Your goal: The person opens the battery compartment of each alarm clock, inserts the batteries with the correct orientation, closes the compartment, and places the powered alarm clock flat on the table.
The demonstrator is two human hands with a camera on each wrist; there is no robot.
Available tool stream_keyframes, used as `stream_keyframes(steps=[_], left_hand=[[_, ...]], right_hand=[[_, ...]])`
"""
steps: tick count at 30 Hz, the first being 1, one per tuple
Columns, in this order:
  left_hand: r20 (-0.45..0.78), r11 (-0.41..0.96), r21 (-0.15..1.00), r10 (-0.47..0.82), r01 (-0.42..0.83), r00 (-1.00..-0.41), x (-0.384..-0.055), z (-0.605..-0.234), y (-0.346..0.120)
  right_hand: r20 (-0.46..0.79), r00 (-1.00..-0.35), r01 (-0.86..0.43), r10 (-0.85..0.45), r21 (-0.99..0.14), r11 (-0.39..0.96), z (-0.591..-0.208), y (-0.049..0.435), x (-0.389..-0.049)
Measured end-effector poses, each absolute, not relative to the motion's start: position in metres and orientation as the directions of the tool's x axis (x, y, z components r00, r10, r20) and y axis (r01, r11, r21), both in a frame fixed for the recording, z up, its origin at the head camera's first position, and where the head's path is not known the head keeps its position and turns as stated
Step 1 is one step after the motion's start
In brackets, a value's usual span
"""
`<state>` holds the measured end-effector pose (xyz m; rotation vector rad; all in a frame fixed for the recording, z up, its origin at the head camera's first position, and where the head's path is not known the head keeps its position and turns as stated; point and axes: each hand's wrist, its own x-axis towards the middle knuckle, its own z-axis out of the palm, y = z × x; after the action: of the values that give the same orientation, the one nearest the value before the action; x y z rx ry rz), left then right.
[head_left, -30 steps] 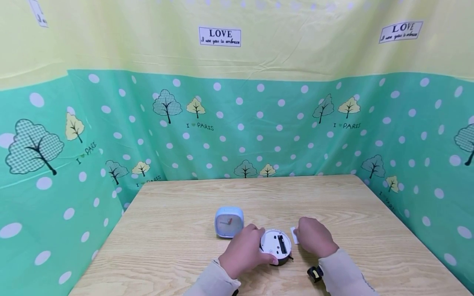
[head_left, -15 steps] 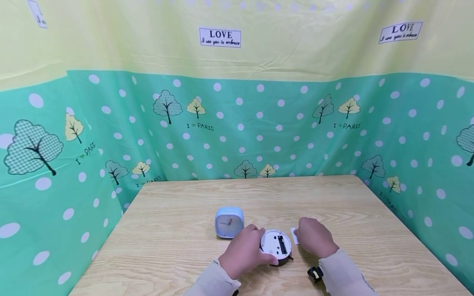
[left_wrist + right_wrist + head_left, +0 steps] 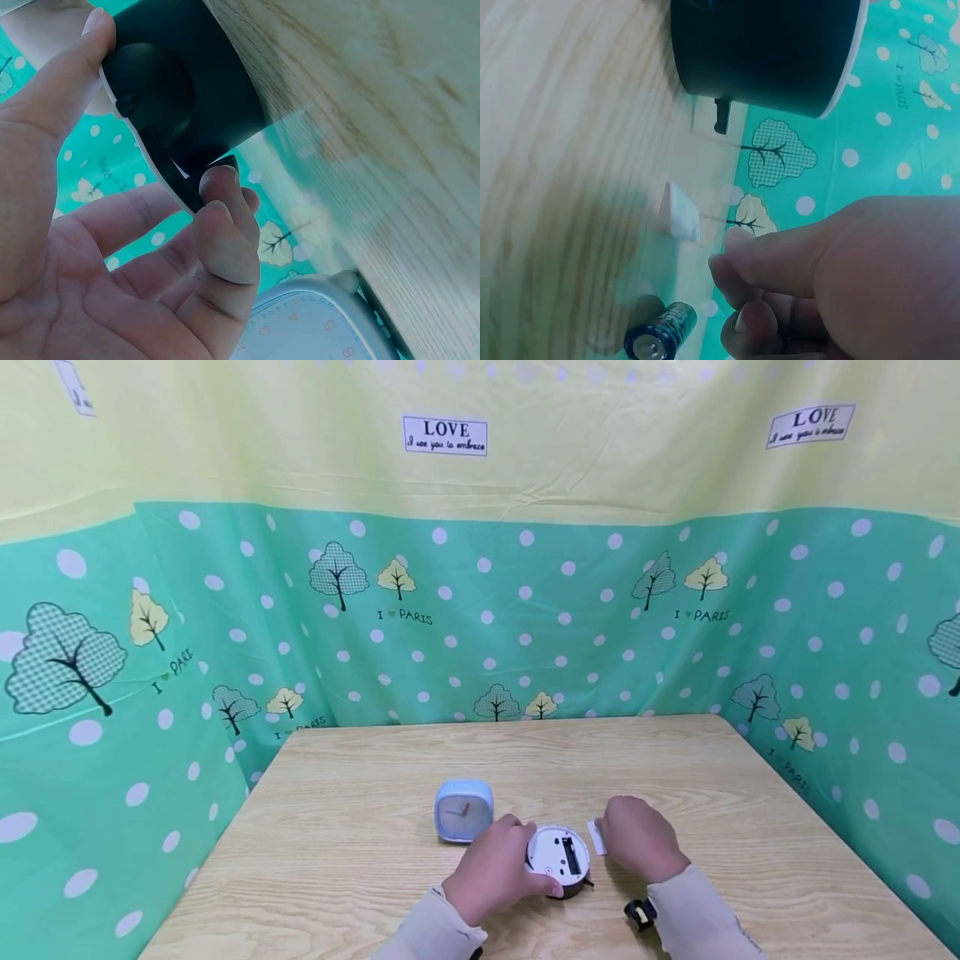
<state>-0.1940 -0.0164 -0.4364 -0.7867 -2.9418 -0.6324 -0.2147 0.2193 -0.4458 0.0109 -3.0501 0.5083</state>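
In the head view my left hand (image 3: 497, 870) grips a round alarm clock (image 3: 550, 853), whose white back faces up. Its dark battery slot (image 3: 572, 856) is uncovered. The black side of its casing (image 3: 187, 82) shows in the left wrist view, between thumb and fingertips. To the right of it, my right hand (image 3: 642, 840) has curled fingers, the thumb meeting the index finger and nothing visible between them. A small white flat piece (image 3: 680, 215) lies on the table just off those fingertips. Near them also rests a dark-wrapped battery (image 3: 662, 330), hidden by the hand in the head view.
A light blue square clock (image 3: 463, 812) stands upright just left of and behind my left hand. Underneath everything is a wooden table (image 3: 360, 793). Green and yellow patterned cloth (image 3: 480, 610) hangs around its back and sides.
My right hand has shifted very slightly away from me, towards the back of the table. The left hand and the round alarm clock stay where they were.
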Motion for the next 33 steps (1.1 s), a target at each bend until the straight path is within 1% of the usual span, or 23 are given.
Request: stream_keyframes(steps=[7, 16, 25, 33], left_hand=[[0.131, 0.790, 0.380, 0.468, 0.481, -0.874, -0.193, -0.436, -0.016], [0.104, 0.802, 0.391, 0.449, 0.452, -0.887, -0.194, -0.438, -0.015], [0.071, 0.810, 0.400, 0.438, 0.428, -0.896, -0.194, -0.439, -0.013], [0.086, 0.812, 0.376, 0.448, 0.446, -0.890, -0.197, -0.437, -0.013]], right_hand=[[0.045, -0.999, 0.010, 0.029, -0.376, 0.926, -0.444, 0.228, -0.216], [0.072, -0.997, 0.004, 0.034, -0.384, 0.923, -0.445, 0.236, -0.213], [-0.033, -0.999, 0.036, 0.025, -0.404, 0.914, -0.449, 0.239, -0.211], [-0.053, -0.998, 0.035, 0.014, -0.408, 0.912, -0.446, 0.240, -0.211]])
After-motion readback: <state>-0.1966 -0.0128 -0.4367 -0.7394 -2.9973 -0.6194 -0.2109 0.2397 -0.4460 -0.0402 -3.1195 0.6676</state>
